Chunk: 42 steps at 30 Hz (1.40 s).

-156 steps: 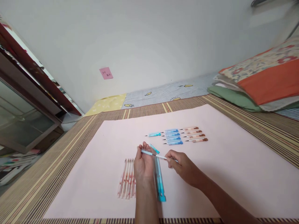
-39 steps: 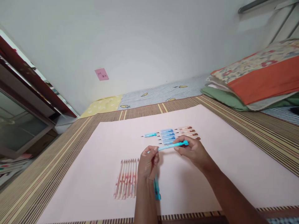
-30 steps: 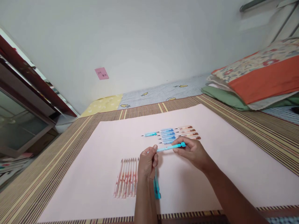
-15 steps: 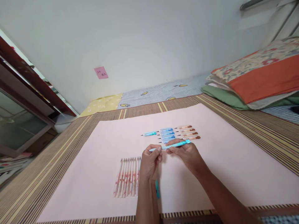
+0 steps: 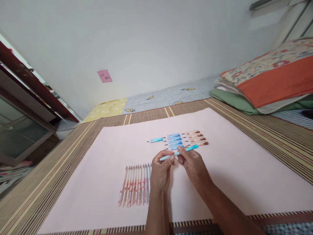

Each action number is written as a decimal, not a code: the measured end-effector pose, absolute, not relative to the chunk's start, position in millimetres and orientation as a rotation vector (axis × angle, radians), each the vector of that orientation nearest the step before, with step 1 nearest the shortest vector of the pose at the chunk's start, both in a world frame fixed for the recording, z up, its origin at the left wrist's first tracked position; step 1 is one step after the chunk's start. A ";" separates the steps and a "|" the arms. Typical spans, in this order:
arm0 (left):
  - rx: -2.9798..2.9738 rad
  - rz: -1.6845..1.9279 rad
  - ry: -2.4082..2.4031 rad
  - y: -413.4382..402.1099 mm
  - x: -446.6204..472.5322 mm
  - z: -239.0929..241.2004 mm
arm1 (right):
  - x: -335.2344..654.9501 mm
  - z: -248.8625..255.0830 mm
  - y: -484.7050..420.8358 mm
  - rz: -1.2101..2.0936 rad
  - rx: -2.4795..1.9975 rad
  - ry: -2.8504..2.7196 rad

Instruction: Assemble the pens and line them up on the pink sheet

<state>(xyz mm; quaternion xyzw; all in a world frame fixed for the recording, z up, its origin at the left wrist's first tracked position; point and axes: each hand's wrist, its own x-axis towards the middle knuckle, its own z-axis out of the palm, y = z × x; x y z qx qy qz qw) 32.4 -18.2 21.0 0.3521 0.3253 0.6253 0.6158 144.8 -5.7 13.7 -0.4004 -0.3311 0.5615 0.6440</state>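
Observation:
A light blue pen [image 5: 176, 153] with a turquoise end is held up slantwise between both hands, above the pink sheet [image 5: 220, 189]. My left hand [image 5: 161, 168] pinches its pale left end. Farther along, towards the turquoise end, the fingers of my right hand [image 5: 197, 166] are closed on it. Just beyond the hands lie several blue pens [image 5: 174, 139] in a stack of rows, the nearest partly hidden by my right hand. A turquoise pen [image 5: 156, 140] is to their left, and several brown-ended pens [image 5: 195, 137] are to their right.
Left of my left forearm, several slim pens with pinkish patterns [image 5: 132, 187] lie side by side; the arm covers part of the row. A striped mat [image 5: 73, 156] surrounds the sheet. Folded bedding [image 5: 271, 78] is piled at the right, against the wall [image 5: 156, 45].
Both hands have shifted slightly right, and my right fingers have changed their hold on the pen. A turquoise piece beside my left forearm is now out of sight.

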 end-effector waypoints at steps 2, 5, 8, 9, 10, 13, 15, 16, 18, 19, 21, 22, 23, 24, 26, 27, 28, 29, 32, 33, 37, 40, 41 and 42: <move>0.761 1.438 0.773 -16.3 35.7 18.8 | 144.3 14.6 -6.2 1.271 -0.914 -0.748; 0.624 1.429 0.781 -13.3 40.7 15.8 | 145.7 16.8 -6.7 1.311 -0.916 -0.779; 0.431 1.413 0.785 -11.4 42.0 13.9 | 149.8 20.3 -7.2 1.458 -0.855 -0.820; 0.385 1.410 0.789 -11.1 41.4 13.7 | 151.3 21.4 -7.5 1.504 -0.821 -0.826; 0.353 1.412 0.793 -10.9 40.4 13.7 | 152.6 22.2 -7.8 1.534 -0.792 -0.838; 0.315 1.431 0.782 -10.5 37.4 14.5 | 154.3 20.6 -7.4 1.512 -0.770 -0.904; 0.309 1.439 0.762 -9.9 36.3 15.1 | 154.1 15.5 -5.2 1.461 -0.804 -0.932; 0.302 1.441 0.758 -9.3 35.9 15.1 | 153.8 12.0 -3.5 1.441 -0.826 -0.938; 0.269 1.446 0.770 -7.8 35.4 14.7 | 153.5 4.9 0.7 1.419 -0.870 -0.954; 0.235 1.448 0.779 -6.8 35.3 14.1 | 153.4 1.7 2.8 1.407 -0.890 -0.964; 0.173 1.420 0.777 -4.9 35.7 12.6 | 152.3 -2.7 6.5 1.405 -0.922 -0.983; 0.155 1.405 0.779 -4.1 36.3 11.8 | 151.2 -3.8 7.7 1.400 -0.924 -0.990; 0.144 1.395 0.775 -3.5 36.9 11.1 | 149.7 -4.4 8.6 1.398 -0.924 -0.994; 0.135 1.386 0.773 -3.2 37.5 10.6 | 148.3 -4.5 9.0 1.387 -0.930 -0.996; 0.118 1.380 0.768 -3.3 38.1 10.3 | 148.9 -3.5 9.1 1.354 -0.978 -1.019; 0.111 1.378 0.762 -3.5 37.8 10.4 | 152.8 -2.4 9.3 1.330 -1.020 -1.051; 0.108 1.378 0.749 -3.7 37.1 10.5 | 160.2 -0.8 9.9 1.292 -1.073 -1.098; 0.111 1.375 0.729 -4.0 36.0 10.7 | 171.5 1.2 11.1 1.243 -1.131 -1.161; 0.136 1.363 0.644 -4.8 32.0 10.5 | 225.1 7.2 18.2 0.881 -1.317 -1.324; 0.145 1.355 0.620 -5.2 30.8 10.0 | 245.2 8.1 20.8 0.718 -1.398 -1.343; 0.190 1.329 0.552 -7.0 28.5 6.6 | 295.7 1.1 24.6 0.335 -1.712 -1.396; 0.213 1.332 0.520 -7.7 27.9 5.4 | 289.6 -9.7 21.7 0.320 -1.720 -1.637; 0.214 1.332 0.515 -7.7 27.7 5.6 | 283.1 -12.5 20.9 0.329 -1.731 -1.717; 0.212 1.331 0.512 -7.6 27.5 6.0 | 276.5 -14.6 20.4 0.335 -1.755 -1.787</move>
